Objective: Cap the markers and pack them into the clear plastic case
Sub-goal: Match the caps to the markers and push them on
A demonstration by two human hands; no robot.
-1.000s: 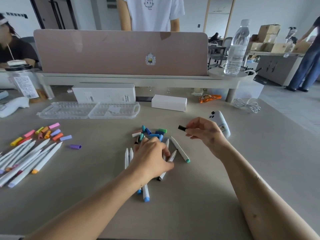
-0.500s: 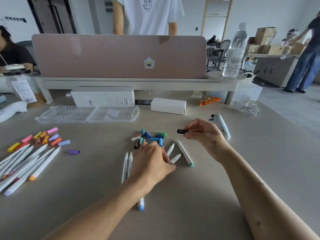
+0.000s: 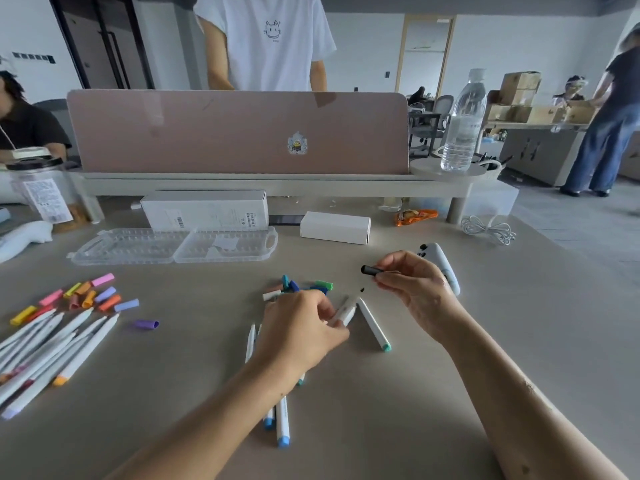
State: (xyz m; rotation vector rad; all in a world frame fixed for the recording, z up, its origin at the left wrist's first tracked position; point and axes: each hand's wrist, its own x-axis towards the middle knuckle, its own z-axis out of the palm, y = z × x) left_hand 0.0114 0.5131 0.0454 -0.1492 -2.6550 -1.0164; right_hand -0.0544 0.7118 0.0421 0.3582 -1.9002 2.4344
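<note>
A white-barrelled marker with an uncapped black tip is pinched in the fingers of the left hand, its tip raised off the grey tabletop and pointing up and to the right. The right hand is closed around a small black marker cap, gripping it between thumb and fingers with the open end of the cap facing left; cap and tip are near each other but apart.

Just beside the held marker lies a white marker with a green end, flat on the tabletop. More white markers with blue ends lie partly under the left forearm. Beyond the left hand sits a small heap of blue, green and white loose caps.

The clear plastic case lies open farther back on the left, both halves flat; I cannot tell whether any marker is inside it. At the left edge a row of white markers with warm-coloured ends lies side by side, with a scatter of pink, orange, yellow and lilac caps behind them and a single purple cap apart.

Behind the case stands a long white cardboard box, and a smaller white box is to its right. A white handheld device lies behind the right hand.
</note>
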